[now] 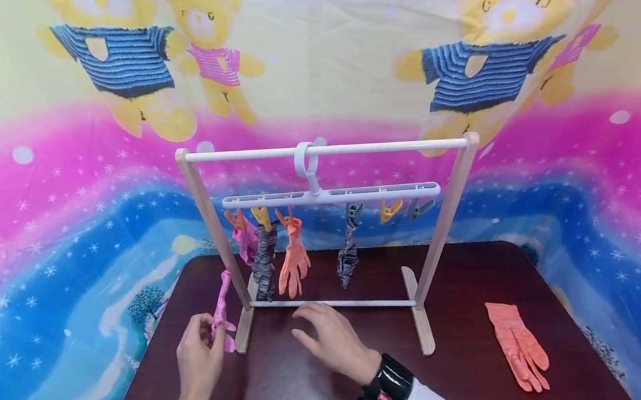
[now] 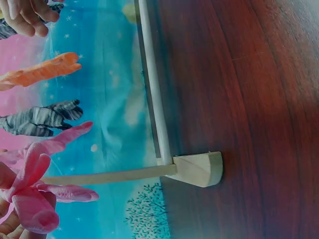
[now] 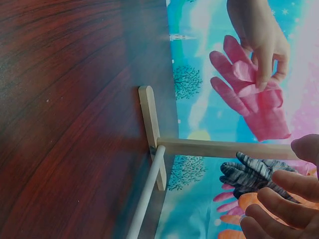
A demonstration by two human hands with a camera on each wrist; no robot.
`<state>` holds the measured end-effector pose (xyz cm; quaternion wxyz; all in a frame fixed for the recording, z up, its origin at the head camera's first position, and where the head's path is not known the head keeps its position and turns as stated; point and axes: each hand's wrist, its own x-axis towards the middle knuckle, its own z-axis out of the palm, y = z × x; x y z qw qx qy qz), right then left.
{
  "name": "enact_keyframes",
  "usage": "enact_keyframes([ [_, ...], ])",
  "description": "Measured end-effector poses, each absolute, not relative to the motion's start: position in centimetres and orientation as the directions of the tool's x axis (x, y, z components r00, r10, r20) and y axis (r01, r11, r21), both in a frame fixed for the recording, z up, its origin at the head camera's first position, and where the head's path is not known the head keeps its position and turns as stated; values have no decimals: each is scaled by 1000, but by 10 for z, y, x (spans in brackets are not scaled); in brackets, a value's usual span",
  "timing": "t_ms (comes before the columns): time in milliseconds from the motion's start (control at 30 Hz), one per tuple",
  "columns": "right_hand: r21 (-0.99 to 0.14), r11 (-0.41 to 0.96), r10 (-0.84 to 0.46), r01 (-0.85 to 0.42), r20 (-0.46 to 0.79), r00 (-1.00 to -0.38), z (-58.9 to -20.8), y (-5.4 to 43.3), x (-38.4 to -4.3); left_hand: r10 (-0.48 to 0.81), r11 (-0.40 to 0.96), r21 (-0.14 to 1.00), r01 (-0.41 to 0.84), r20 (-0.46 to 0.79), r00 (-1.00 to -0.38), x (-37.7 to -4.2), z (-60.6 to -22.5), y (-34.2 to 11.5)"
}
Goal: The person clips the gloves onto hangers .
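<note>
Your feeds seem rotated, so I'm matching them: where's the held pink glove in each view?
Head: pink glove left of centre, below mid-height, in the left hand.
Left wrist: pink glove low at the left edge.
Right wrist: pink glove right of centre, upper half.
Shared landmark: stand's white lower bar.

left fingers partly hidden behind pink glove, cut off in left wrist view

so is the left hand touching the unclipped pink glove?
Touching. The right wrist view shows the left hand pinching the unclipped pink glove between thumb and fingers.
</note>
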<state>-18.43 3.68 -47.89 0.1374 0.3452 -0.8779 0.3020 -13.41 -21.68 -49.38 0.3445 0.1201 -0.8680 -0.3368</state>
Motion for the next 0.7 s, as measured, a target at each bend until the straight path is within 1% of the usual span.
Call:
enact_keyframes([
  [100,-431,582,-519,-690,456,-723,-478,39,-185,-434,735,676,55,531,-728,-133,-491,-214],
  [300,-440,598,-518,-670,426,-742,-477,42,-184,-419,718,685,125,569,-708,-130,-484,-208],
  [467,-436,600,-517,-671,428,-741,-476,45,-185,-396,701,688,188,595,-699,-130,-479,-203],
  [700,-428,609,-511,-668,432,-743,-474,50,-187,-370,696,681,229,613,-698,-129,-473,-196],
])
